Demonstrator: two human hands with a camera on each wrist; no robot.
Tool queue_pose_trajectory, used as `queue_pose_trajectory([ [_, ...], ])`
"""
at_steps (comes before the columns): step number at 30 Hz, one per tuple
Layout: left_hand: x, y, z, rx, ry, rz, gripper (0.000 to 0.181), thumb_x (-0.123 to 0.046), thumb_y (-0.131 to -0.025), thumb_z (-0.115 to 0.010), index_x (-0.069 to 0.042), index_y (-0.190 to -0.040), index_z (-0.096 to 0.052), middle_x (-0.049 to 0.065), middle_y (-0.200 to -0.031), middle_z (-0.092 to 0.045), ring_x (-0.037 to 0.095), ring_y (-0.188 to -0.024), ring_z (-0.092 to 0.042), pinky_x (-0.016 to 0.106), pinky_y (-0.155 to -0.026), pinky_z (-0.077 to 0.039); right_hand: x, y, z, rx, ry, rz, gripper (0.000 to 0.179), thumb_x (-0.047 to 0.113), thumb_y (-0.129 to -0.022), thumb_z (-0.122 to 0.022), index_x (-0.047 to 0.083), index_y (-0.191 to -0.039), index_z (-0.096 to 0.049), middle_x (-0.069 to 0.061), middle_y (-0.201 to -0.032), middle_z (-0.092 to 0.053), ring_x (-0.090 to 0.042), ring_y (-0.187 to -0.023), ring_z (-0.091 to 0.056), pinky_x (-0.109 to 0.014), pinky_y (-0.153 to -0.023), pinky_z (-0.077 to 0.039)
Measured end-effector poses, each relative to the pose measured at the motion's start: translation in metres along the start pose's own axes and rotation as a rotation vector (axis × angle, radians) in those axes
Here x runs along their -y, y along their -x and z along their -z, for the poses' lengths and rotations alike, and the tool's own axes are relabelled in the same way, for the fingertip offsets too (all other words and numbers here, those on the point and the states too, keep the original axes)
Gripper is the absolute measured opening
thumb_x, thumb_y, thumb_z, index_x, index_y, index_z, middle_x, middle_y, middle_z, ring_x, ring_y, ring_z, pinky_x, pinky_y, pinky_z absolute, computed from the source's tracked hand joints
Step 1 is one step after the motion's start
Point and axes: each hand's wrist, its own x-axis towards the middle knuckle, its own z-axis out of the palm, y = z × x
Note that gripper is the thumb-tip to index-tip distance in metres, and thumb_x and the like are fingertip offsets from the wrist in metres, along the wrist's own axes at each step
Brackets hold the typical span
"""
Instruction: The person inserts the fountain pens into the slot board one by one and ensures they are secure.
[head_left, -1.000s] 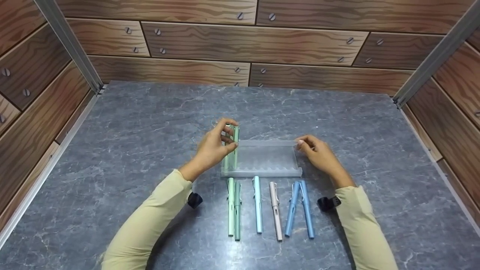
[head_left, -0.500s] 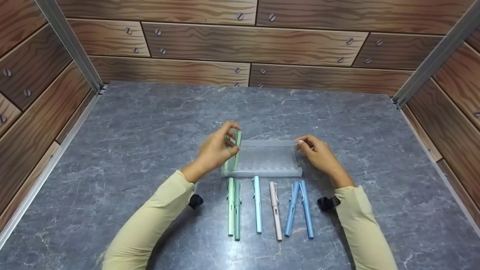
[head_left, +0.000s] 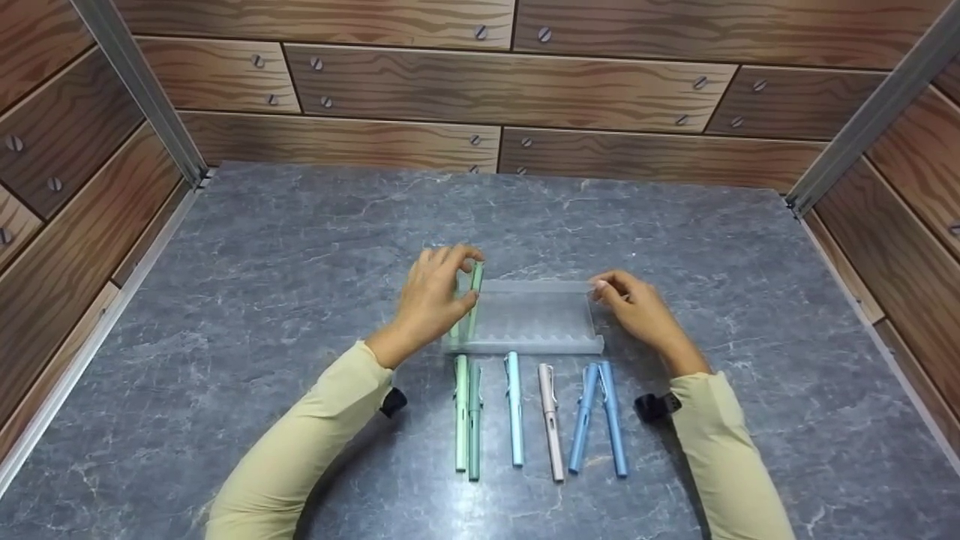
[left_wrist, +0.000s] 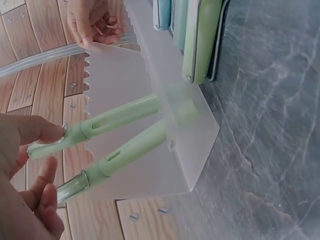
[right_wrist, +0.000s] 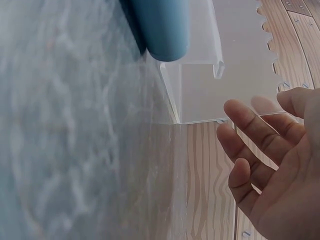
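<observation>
A clear, notched pen tray stands on the table with two light green pens in its left end. My left hand pinches one light green pen near its capped end, with the lower end in the tray's front channel. Beside it leans the second light green pen, my other fingers close to its cap. My right hand pinches the tray's back right corner between thumb and index finger; in the right wrist view the other fingers spread loosely beneath.
Before the tray lie a light green pen, a darker green pen, a light blue pen, a greyish-pink pen and two blue pens. Wood-patterned walls enclose the marbled table.
My left hand has shifted slightly right and toward me with the green pen, whose upper end now stands lower. My right hand, the tray and the loose pens have stayed put.
</observation>
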Motion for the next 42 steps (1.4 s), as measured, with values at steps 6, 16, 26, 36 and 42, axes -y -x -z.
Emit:
queue_pose_trajectory([
  [6,0.003,-0.001,-0.001,-0.058,-0.075,-0.002,0.041,-0.012,-0.079,-0.075,-0.020,-0.116,-0.060,0.005,-0.095,-0.059,0.024,-0.083,-0.043,0.037,-0.075,-0.034,0.000,-0.001,0.000,0.004,0.000,-0.003,0.029,0.023,-0.102,-0.046,0.002,-0.114,-0.063,-0.016,-0.097,-0.070,-0.028,-0.086,-0.064,-0.030,-0.074,-0.047],
  [16,0.005,-0.005,-0.001,-0.092,-0.122,0.000,0.041,-0.016,-0.078,-0.077,-0.021,-0.117,-0.063,0.004,-0.080,-0.056,0.021,-0.070,-0.038,0.031,-0.068,-0.024,0.001,-0.001,0.002,0.007,0.011,-0.014,0.032,0.026,-0.103,-0.046,0.003,-0.116,-0.063,-0.015,-0.098,-0.070,-0.030,-0.087,-0.062,-0.027,-0.071,-0.044],
  [26,0.007,-0.002,0.000,-0.105,-0.091,0.006,0.045,-0.021,-0.077,-0.079,-0.019,-0.118,-0.062,0.004,-0.080,-0.058,0.020,-0.070,-0.042,0.032,-0.067,-0.028,0.001,-0.001,0.001,-0.002,-0.004,-0.003,0.029,0.021,-0.102,-0.047,0.001,-0.114,-0.063,-0.015,-0.096,-0.070,-0.028,-0.084,-0.061,-0.025,-0.071,-0.045],
  [36,0.006,0.007,0.003,-0.057,-0.028,0.028,0.052,-0.033,-0.076,-0.081,-0.017,-0.120,-0.060,0.003,-0.084,-0.060,0.019,-0.073,-0.042,0.031,-0.068,-0.030,-0.001,-0.001,0.000,-0.002,0.007,-0.004,0.029,0.022,-0.102,-0.047,0.002,-0.115,-0.064,-0.014,-0.097,-0.070,-0.022,-0.083,-0.060,-0.028,-0.073,-0.045],
  [42,0.004,0.017,0.007,0.014,-0.013,0.042,0.055,-0.041,-0.076,-0.079,-0.016,-0.121,-0.059,0.004,-0.087,-0.061,0.019,-0.075,-0.046,0.030,-0.066,-0.035,-0.002,-0.001,0.001,0.001,0.015,0.000,0.031,0.025,-0.102,-0.046,0.003,-0.115,-0.064,-0.013,-0.097,-0.070,-0.022,-0.085,-0.060,-0.028,-0.074,-0.045],
])
